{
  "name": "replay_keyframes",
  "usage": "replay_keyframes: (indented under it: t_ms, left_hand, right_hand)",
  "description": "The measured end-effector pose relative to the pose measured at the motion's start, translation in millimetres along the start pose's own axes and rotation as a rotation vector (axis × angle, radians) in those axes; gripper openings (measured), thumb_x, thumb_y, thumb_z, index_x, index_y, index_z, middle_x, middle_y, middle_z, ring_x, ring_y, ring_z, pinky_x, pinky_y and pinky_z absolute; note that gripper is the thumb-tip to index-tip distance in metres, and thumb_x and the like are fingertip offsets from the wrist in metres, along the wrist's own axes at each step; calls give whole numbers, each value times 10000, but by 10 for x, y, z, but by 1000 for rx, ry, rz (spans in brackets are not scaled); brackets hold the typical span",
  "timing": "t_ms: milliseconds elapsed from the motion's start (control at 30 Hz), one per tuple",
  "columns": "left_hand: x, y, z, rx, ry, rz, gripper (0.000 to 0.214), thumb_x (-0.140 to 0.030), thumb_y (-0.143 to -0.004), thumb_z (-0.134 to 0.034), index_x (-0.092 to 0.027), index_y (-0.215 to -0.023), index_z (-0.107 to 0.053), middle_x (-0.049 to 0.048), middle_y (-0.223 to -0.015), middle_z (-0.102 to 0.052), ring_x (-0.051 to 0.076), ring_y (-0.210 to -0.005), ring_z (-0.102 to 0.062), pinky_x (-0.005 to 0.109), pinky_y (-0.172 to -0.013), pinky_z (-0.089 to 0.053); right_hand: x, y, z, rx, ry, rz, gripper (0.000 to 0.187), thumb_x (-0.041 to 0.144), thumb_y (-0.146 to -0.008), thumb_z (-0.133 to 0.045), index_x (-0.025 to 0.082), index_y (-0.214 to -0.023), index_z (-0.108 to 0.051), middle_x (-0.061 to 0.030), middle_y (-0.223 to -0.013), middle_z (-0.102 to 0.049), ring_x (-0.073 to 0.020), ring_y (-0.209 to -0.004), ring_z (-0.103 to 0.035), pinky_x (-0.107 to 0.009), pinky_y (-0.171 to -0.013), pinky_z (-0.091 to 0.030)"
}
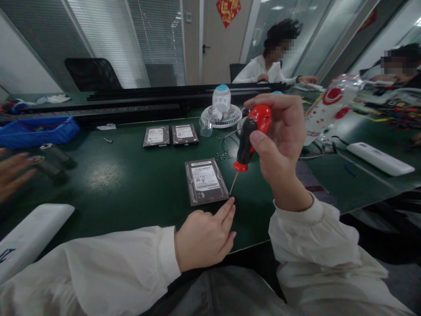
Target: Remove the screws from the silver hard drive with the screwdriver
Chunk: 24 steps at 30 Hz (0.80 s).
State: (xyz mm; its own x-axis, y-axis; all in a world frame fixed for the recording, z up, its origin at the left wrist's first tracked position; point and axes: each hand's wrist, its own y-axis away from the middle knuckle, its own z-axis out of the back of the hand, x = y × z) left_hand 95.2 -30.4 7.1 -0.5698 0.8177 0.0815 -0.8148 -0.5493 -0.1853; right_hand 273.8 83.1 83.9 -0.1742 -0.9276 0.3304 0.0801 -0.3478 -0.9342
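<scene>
My right hand (279,145) is wrapped round the red and black handle of a screwdriver (250,136), held nearly upright, its tip at the near right corner of a silver hard drive (205,181) lying label-up on the green table (131,184). My left hand (205,237) rests on the table just in front of the drive, loosely curled, with its forefinger stretched out toward that same corner beside the screwdriver tip. Whether it holds anything I cannot make out.
Two more hard drives (170,135) lie farther back, with loose screws (222,154), a small clear cup (205,126) and a white desk fan (222,109). A blue bin (36,131) stands far left, where another person's hand (11,173) reaches in. Two people sit across the table.
</scene>
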Motion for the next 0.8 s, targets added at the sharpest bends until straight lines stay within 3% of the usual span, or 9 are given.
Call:
replay_keyframes:
  t_ms: [200,300,400,500,667,800]
  left_hand:
    - [-3,-1,5,1,8,1,566,-360,-1004,-333,-36,-1437,-497,187,-1556,-402,176,-677,-710,349,-554,-558]
    - [-5,1,8,7,6,6,565,-360,-1002,-338,-38,-1438,-498,189,-1560,-390,175,-684,-714,345,-566,-560]
    - [0,4,-1,6,6,8,567,-361,-1003,-338,-38,-1443,-491,195,-1558,-391,181,-712,-721,340,-576,-560]
    - [8,4,-11,5,3,4,570,-358,-1002,-335,-34,-1445,-486,205,-1555,-390,183,-708,-722,339,-572,-555]
    - [6,-6,-4,-2,-8,2,567,-358,-1000,-342,-33,-1439,-495,205,-1553,-397,177,-682,-713,338,-556,-549]
    - [0,-3,-8,-5,-6,1,564,-360,-1000,-342,-40,-1437,-500,190,-1556,-399,173,-675,-708,342,-559,-555]
  right_hand:
    - [7,39,-15,-5,-72,-69,429,499,-898,-567,325,-1290,-578,-40,-1099,-665,-234,-1037,-678,-449,-933,-603]
    - [7,26,-37,28,-139,-86,375,490,-924,-494,325,-1245,-595,-40,-1067,-667,-227,-1022,-689,-425,-873,-614]
    - [24,-14,-46,19,-72,-13,331,456,-857,-651,338,-1159,-579,-7,-1026,-646,-194,-944,-695,-368,-793,-606]
    - [47,-38,-53,-39,-9,34,400,379,-789,-774,330,-1100,-528,15,-1056,-603,-170,-912,-698,-357,-815,-597]
    - [73,-13,-52,-13,-21,-62,333,402,-871,-688,337,-1104,-459,9,-1028,-661,-181,-944,-704,-393,-858,-608]
    - [72,3,-14,-31,18,-65,370,468,-828,-716,341,-1123,-531,-15,-1139,-651,-212,-1076,-668,-407,-912,-608]
